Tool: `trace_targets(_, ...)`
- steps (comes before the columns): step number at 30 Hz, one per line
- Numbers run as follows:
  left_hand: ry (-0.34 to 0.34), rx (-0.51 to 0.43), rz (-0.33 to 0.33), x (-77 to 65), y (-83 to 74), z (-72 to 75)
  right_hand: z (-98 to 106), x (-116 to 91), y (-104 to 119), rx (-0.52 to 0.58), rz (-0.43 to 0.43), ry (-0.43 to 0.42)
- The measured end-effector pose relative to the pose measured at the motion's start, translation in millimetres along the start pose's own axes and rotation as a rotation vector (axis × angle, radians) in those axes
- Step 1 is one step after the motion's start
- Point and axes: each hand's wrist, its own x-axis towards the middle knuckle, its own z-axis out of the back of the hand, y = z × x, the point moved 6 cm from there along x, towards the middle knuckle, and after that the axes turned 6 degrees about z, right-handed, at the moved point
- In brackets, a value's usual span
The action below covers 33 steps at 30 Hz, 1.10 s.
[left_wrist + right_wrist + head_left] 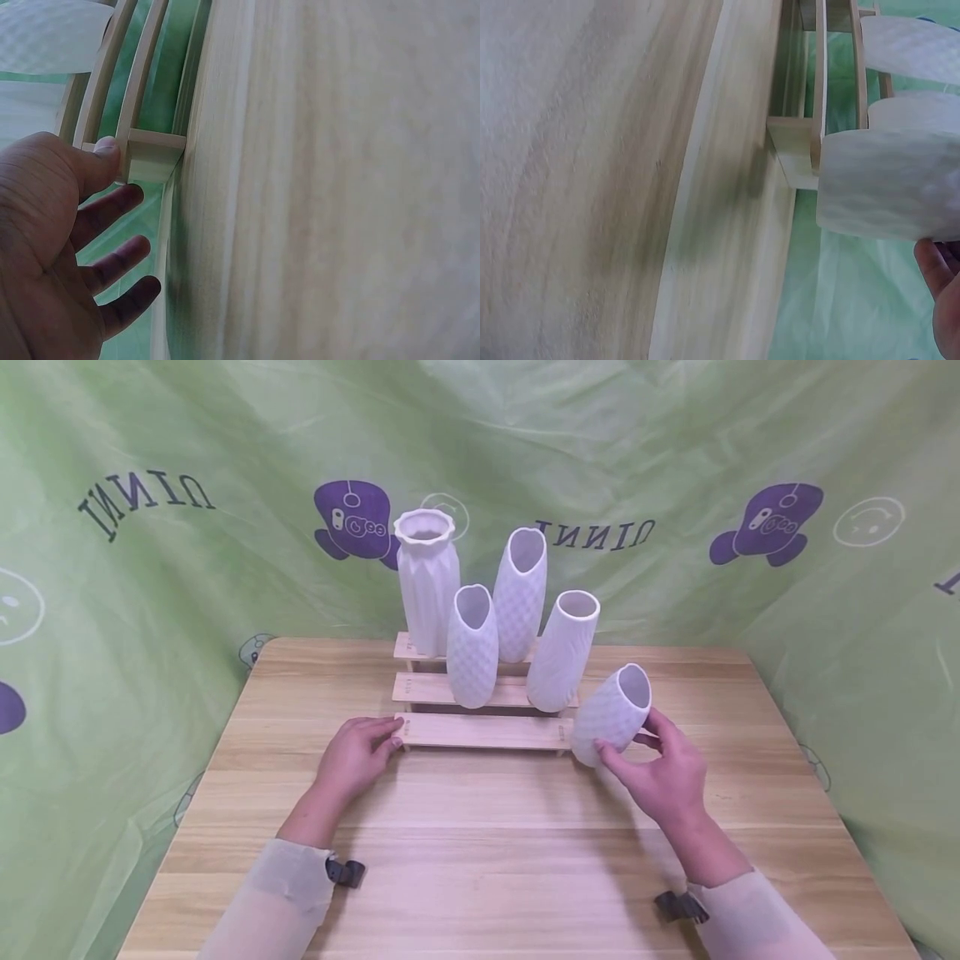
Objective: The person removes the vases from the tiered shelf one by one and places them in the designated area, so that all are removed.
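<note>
- The right hand (pixel 663 772) is curling its fingers and thumb round the lower body of a short white vase (pixel 611 714), holding it tilted just off the right end of the stepped wooden rack (pixel 480 731), near the right edge of the bench (pixel 487 860); the grip low on the body is leaving the mouth free.
- The left hand (pixel 356 760) is lying relaxed, fingers nearly straight, with its thumb and fingertips touching the left end of the rack's lowest step; this looks like steadying the rack.
- The short white vase is showing a matte surface with a raised quilted pattern and a rounded barrel shape.
- Four taller white vases are standing on the rack's upper steps towards the bench's back edge: a pleated vase (pixel 426 581) with a wavy rim, two dimpled vases (pixel 472 647), and a ribbed vase (pixel 564 652).
- The rack is made of pale, plain slats; the bench is showing light wood grain in long boards.
- A green printed sheet (pixel 187 527) is hanging behind.
</note>
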Motion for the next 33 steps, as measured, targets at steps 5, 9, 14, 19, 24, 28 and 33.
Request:
trace_targets(5, -0.001, 0.003, 0.002, 0.1, 1.3, -0.4, 0.8, 3.2, -6.0, 0.021, -0.007, -0.005)
trace_targets(9, 0.004, 0.002, 0.012, 0.6, 1.3, -0.5, 0.3, 5.8, -10.0, 0.016, -0.024, -0.003)
trace_targets(14, 0.008, 0.001, 0.012, 1.5, 1.5, -1.0, -0.3, 7.9, -14.9, -0.005, -0.052, 0.004)
trace_targets(19, 0.011, 0.010, 0.001, 2.4, 1.9, -1.7, -1.5, 9.1, -20.6, -0.009, -0.087, 0.017)
trace_targets(24, 0.004, 0.010, -0.004, 1.8, 2.1, -1.7, -2.8, 10.4, -26.3, -0.037, -0.122, 0.033)
trace_targets(28, 0.007, 0.005, 0.000, 1.5, 2.5, -2.4, -4.0, 10.6, -33.0, -0.083, -0.155, 0.047)
trace_targets(33, 0.008, -0.001, 0.008, 1.1, 3.3, -2.6, -6.6, 10.2, -42.6, -0.096, -0.193, 0.055)
